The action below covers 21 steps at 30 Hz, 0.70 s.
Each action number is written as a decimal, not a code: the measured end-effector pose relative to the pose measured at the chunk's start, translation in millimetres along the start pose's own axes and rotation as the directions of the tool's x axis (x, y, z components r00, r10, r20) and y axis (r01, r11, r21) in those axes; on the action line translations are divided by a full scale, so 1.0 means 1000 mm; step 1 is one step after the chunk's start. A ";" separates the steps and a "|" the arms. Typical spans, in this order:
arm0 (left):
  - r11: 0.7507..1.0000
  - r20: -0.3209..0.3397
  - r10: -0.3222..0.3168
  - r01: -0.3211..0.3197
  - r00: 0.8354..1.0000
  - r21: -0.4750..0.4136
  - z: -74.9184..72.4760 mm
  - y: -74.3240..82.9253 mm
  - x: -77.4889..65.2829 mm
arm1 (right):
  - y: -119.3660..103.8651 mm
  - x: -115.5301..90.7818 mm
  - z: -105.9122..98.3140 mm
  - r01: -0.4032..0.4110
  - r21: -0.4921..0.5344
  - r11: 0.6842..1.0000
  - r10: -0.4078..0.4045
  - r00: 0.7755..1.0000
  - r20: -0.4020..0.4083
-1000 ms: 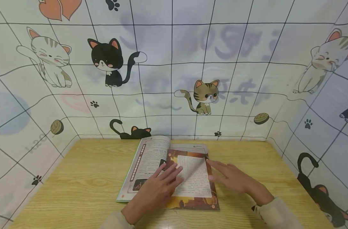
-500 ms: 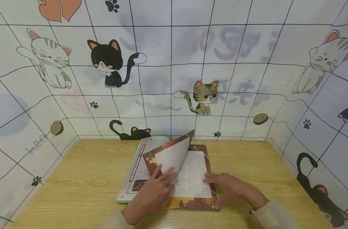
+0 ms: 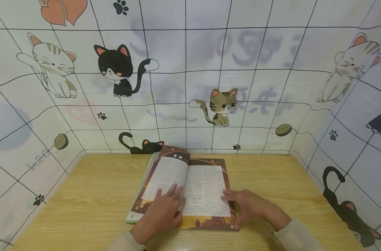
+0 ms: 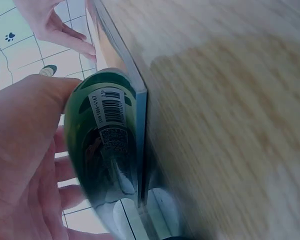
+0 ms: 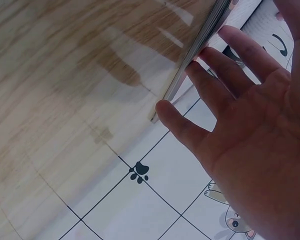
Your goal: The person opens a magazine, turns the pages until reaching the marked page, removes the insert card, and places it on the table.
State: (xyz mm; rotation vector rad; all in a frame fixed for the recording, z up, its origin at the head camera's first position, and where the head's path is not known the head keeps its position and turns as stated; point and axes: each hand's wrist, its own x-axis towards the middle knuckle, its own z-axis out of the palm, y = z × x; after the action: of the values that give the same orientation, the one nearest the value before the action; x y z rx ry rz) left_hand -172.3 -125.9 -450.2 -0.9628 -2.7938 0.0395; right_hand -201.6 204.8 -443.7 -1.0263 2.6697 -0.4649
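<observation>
An open magazine lies on the table, with printed text on white panels and brown-and-yellow page borders. Its turned left page curves up near the spine. My left hand rests on the lower part of that page, fingers spread. In the left wrist view the magazine's green cover bulges beside my thumb, showing a barcode label. My right hand touches the right page's outer edge, thumb near the bottom corner. The right wrist view shows its fingers fairly straight, tips against the magazine's edge.
The magazine lies on a wood-grain table. Behind and at both sides stands a white grid-patterned sheet printed with cartoon cats. The magazine's top edge is close to the back sheet.
A page has turned from right to left and now lies over the left side, under my left hand. My right hand moved down along the right edge, then stayed there.
</observation>
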 end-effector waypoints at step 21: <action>0.987 0.004 -0.092 0.092 0.996 -0.133 -0.005 -0.003 -0.005 | 0.001 0.000 0.000 0.029 -0.048 0.998 -0.030 0.999 -0.025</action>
State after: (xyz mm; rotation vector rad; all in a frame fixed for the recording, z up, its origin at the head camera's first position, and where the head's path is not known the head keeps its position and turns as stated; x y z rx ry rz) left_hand -169.4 -131.6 -445.6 -0.8591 -2.8658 -0.1634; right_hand -202.2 205.6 -444.5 -1.0820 2.7041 -0.4245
